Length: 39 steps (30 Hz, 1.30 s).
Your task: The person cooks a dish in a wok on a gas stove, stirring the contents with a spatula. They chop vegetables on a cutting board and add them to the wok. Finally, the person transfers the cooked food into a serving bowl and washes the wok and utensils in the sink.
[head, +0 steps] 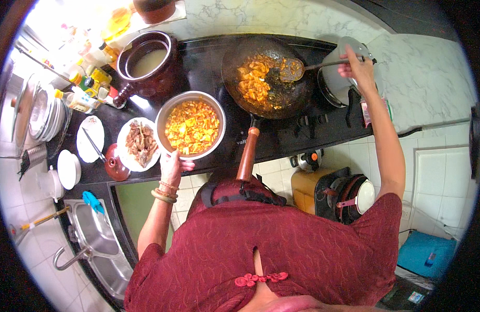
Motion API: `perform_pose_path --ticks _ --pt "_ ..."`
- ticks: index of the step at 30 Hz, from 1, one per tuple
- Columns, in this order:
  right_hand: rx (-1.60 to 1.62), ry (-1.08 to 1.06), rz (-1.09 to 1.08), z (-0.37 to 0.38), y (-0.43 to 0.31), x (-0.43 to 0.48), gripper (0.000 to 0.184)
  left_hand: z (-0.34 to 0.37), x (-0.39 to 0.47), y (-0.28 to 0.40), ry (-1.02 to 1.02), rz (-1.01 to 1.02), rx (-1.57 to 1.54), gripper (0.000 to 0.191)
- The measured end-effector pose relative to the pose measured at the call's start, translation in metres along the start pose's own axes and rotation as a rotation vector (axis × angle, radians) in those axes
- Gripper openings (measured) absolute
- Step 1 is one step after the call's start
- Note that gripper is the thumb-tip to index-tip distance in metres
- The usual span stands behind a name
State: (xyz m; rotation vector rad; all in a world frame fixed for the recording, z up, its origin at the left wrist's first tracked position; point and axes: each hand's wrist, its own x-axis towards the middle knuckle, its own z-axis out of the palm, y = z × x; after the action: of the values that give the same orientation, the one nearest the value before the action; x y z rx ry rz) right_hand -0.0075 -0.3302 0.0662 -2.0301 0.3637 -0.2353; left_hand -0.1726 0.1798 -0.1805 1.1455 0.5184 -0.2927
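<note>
My right hand [360, 74] grips the end of the long handle of a metal wok spatula [326, 64]. The spatula's head lies inside a dark wok [292, 107], at the right of some orange-brown food pieces [255, 80]. My left hand [173, 167] holds the near rim of a round stainless steel bowl [159, 136], thumb at the edge. Chopped, orange-yellow cooked food [191, 126] covers the inside of this bowl. Whether the bowl rests on the counter or is lifted, I cannot tell. The wok's wooden handle [249, 150] points towards my body.
Left of the bowl are a plate of brown shredded food [140, 146], a reddish-brown lid [118, 163] and an oval plate [90, 140] with chopsticks. Behind stands a brown clay pot [158, 84] with liquid. A metal pot [335, 87] borders the wok; a steel sink [95, 232] is at left.
</note>
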Motion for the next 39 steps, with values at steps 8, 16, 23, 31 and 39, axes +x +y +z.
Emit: perform_pose_path --ticks 8,16,23,31,39 --pt "-0.097 -0.256 -0.022 0.033 -0.014 0.069 0.045 -0.002 0.022 -0.023 0.016 0.022 0.041 0.032" --pt "-0.336 -0.490 -0.311 0.040 -0.059 0.089 0.035 0.005 0.012 -0.012 0.087 -0.107 0.040 0.049" --pt "-0.315 -0.646 -0.318 0.071 -0.061 0.088 0.033 0.105 -0.082 0.011 -0.081 -0.510 0.033 0.048" --pt "-0.365 -0.777 -0.620 0.067 -0.062 0.090 0.025 0.192 -0.076 0.040 -0.432 -0.387 0.202 0.023" --pt "-0.419 -0.907 -0.620 0.048 -0.067 0.050 0.027 0.189 -0.066 0.022 -0.466 -0.303 0.362 0.023"
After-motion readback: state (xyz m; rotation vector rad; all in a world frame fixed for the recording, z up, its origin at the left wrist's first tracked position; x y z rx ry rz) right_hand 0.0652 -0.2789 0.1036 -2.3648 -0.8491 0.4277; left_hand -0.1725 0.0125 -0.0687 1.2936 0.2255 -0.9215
